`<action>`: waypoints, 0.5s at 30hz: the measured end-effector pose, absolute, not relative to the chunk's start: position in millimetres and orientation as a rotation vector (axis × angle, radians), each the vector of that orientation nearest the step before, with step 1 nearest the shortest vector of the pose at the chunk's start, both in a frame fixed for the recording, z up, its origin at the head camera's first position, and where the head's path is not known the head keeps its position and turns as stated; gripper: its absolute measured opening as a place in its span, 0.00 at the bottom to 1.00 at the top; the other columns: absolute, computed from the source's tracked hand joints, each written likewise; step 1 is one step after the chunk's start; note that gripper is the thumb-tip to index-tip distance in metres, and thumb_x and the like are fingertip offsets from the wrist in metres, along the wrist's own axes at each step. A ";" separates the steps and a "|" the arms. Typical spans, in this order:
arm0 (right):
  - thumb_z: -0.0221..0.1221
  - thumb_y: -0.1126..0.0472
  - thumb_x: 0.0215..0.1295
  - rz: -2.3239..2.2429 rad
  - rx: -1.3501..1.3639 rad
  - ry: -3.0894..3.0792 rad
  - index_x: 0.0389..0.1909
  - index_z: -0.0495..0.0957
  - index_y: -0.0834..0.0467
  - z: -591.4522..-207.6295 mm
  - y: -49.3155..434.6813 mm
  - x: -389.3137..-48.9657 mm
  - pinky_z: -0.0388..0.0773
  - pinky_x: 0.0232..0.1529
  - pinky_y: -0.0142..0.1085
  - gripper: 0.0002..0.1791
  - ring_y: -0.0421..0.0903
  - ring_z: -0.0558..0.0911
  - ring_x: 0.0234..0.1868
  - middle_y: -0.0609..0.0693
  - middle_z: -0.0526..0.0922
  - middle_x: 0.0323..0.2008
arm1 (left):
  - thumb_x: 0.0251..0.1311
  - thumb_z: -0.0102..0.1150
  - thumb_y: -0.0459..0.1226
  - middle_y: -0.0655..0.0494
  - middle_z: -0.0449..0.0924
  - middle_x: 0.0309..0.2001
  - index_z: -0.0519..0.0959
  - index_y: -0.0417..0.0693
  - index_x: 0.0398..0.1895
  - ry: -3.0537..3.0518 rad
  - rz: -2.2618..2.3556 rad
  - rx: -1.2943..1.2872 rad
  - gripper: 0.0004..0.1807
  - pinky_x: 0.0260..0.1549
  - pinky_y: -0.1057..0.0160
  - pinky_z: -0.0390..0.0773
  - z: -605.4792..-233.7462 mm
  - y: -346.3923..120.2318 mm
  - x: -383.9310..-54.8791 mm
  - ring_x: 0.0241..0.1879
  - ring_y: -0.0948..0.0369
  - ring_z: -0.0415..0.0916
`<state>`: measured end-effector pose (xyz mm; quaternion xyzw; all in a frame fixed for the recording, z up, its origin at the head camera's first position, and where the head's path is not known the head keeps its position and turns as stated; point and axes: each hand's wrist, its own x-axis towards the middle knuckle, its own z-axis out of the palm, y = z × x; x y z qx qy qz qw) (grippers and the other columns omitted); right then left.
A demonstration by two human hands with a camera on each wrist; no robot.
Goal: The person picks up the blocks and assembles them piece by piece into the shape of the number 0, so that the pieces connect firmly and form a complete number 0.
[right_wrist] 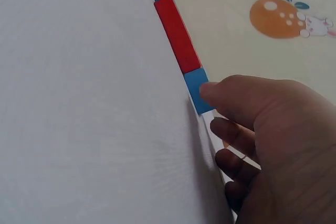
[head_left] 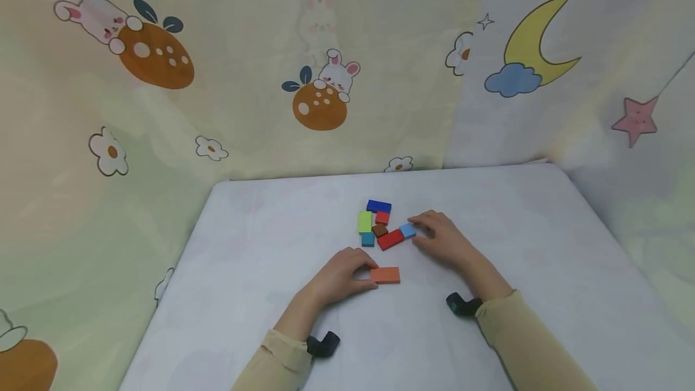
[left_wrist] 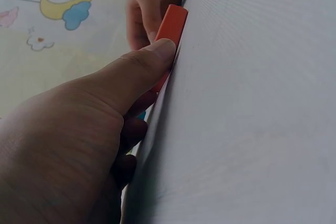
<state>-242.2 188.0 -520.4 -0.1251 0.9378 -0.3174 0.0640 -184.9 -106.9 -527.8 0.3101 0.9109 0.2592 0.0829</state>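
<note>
Between thumb and fingers, my left hand [head_left: 341,275] pinches an orange block [head_left: 385,276] by its left end, low over the white table. The thumb lies across that block in the left wrist view. Farther right, my right hand [head_left: 444,238] holds a small light blue block [head_left: 408,231] with thumb and index finger at its right end. In the right wrist view, the thumb tip overlaps the light blue block [right_wrist: 198,91], which sits end to end with a longer red block [right_wrist: 178,35]. The fingertips behind it are partly hidden.
Left of the red block stand a brown block [head_left: 379,230], a teal block [head_left: 368,239], a lime green block [head_left: 365,222], a small red block [head_left: 382,218] and a dark blue block [head_left: 379,206]. A cartoon-printed curtain [head_left: 380,29] surrounds the white table [head_left: 260,228].
</note>
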 end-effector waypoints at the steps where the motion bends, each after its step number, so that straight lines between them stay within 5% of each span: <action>1: 0.62 0.51 0.66 -0.947 -0.390 2.830 0.66 0.72 0.43 -522.1 189.5 -243.7 0.70 0.65 0.56 0.27 0.51 0.68 0.65 0.47 0.73 0.61 | 0.59 0.65 0.56 0.74 0.78 0.51 0.78 0.69 0.55 2.719 0.776 0.930 0.21 0.58 0.62 0.75 -528.1 -106.5 -185.2 0.54 0.69 0.71; 15: 0.62 0.52 0.67 -0.883 -0.456 2.873 0.63 0.76 0.44 -524.8 189.6 -249.1 0.72 0.63 0.55 0.23 0.52 0.72 0.61 0.50 0.76 0.57 | 0.59 0.65 0.56 0.73 0.78 0.50 0.79 0.68 0.55 2.727 0.780 0.934 0.21 0.58 0.62 0.76 -531.4 -105.6 -186.9 0.54 0.70 0.71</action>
